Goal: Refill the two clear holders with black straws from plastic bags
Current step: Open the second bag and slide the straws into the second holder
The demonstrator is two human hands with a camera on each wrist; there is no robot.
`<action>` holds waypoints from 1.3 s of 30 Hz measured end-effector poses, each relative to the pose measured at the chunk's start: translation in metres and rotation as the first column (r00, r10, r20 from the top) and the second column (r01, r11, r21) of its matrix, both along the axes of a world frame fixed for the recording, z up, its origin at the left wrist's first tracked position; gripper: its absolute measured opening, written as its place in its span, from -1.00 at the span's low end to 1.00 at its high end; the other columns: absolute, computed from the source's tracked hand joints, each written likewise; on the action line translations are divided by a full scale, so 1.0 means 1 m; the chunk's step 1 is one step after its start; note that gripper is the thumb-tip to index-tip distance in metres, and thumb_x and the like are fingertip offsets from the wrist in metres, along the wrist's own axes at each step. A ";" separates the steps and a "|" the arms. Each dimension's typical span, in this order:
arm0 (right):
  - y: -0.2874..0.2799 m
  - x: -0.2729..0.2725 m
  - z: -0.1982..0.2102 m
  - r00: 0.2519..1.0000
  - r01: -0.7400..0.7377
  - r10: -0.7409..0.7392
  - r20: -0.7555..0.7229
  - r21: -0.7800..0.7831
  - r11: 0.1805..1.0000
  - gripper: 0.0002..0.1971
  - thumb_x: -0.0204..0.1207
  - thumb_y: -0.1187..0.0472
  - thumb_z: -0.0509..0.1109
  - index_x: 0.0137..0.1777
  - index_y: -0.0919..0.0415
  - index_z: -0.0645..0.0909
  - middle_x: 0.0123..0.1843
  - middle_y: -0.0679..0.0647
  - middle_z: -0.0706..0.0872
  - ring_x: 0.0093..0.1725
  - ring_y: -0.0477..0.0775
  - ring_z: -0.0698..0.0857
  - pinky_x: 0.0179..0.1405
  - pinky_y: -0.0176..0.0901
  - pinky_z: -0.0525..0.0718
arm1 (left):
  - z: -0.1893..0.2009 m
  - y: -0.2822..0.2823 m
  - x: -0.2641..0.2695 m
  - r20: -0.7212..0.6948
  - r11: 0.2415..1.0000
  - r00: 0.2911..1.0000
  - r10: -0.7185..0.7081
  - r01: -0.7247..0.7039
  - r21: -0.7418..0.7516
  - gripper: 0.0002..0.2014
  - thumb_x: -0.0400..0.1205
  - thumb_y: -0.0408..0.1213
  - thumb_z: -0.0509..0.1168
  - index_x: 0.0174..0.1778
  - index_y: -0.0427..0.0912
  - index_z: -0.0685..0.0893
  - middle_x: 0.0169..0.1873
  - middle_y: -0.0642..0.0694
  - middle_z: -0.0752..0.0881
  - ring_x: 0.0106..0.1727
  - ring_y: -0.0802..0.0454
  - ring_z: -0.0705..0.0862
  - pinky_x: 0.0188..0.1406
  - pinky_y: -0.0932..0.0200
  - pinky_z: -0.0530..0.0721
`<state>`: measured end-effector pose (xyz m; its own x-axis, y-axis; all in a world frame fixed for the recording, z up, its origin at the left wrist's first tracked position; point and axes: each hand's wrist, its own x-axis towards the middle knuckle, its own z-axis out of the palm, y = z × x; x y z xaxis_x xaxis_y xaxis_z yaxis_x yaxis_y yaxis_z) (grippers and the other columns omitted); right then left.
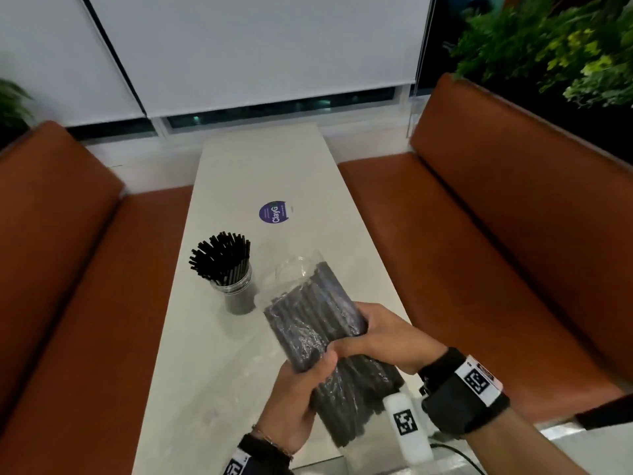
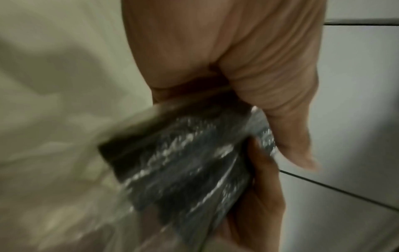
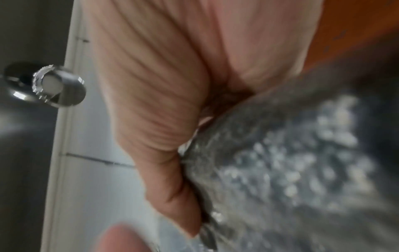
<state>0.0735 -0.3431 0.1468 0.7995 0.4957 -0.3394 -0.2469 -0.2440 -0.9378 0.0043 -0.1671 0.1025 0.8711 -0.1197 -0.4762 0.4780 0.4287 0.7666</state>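
A clear plastic bag packed with black straws point(image 1: 318, 320) is held above the near half of the white table point(image 1: 239, 173), its far end pointing away from me. My left hand point(image 1: 301, 392) grips the bag point(image 2: 185, 163) from below on its left edge. My right hand point(image 1: 373, 334) grips the bag point(image 3: 280, 162) across its middle from the right. One clear holder point(image 1: 233, 282) stands left of the bag, full of black straws. A second clear holder point(image 1: 294, 269) stands just behind the bag's far end, mostly hidden, with no straws showing in it.
Orange bench seats point(image 1: 479, 269) flank the table on both sides. A round purple sticker point(image 1: 274, 212) lies on the tabletop further away. Green plants point(image 1: 555, 39) stand at the far right. A window blind point(image 1: 239, 46) hangs behind the table.
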 end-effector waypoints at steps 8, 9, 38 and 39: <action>0.007 -0.002 -0.002 0.988 -0.130 0.146 0.055 -0.227 0.965 -0.37 0.39 -0.14 0.75 0.42 -0.03 0.66 0.29 -0.05 0.82 0.24 0.01 0.84 0.30 0.09 0.87 | -0.009 0.008 -0.004 -0.258 0.898 0.946 0.198 -0.281 -0.338 -0.52 0.77 -0.08 0.29 0.53 -0.30 0.67 0.44 -0.45 0.72 0.52 -0.44 0.65 0.61 -0.47 0.48; 0.000 -0.007 -0.003 0.985 -0.154 0.168 0.041 -0.237 0.959 -0.28 0.36 -0.19 0.76 0.48 -0.05 0.62 0.33 -0.07 0.80 0.28 0.00 0.82 0.31 0.11 0.86 | -0.012 0.013 -0.005 -0.264 0.882 0.934 0.240 -0.323 -0.342 -0.49 0.75 -0.05 0.31 0.54 -0.30 0.66 0.44 -0.44 0.72 0.52 -0.44 0.64 0.62 -0.47 0.46; -0.052 -0.012 -0.035 0.984 0.178 -0.174 -0.037 0.154 0.972 -0.37 0.34 0.52 0.72 0.39 0.18 0.67 0.23 0.02 0.93 0.20 -0.07 0.90 -0.01 -0.28 0.87 | 0.017 0.045 -0.026 0.323 0.786 0.929 0.183 -0.336 0.519 -0.89 0.53 -0.20 0.64 -0.26 0.02 0.85 -0.27 -0.26 0.71 -0.20 0.02 0.63 -0.08 0.09 0.66; -0.053 -0.012 -0.035 0.979 0.202 -0.201 -0.021 0.157 0.967 -0.38 0.33 0.51 0.73 0.38 0.16 0.67 0.21 0.01 0.93 0.18 -0.09 0.90 -0.02 -0.31 0.86 | 0.015 0.046 -0.026 0.330 0.761 0.932 0.149 -0.321 0.564 -0.89 0.54 -0.19 0.63 -0.26 0.04 0.84 -0.29 -0.23 0.72 -0.22 0.02 0.60 -0.11 0.08 0.64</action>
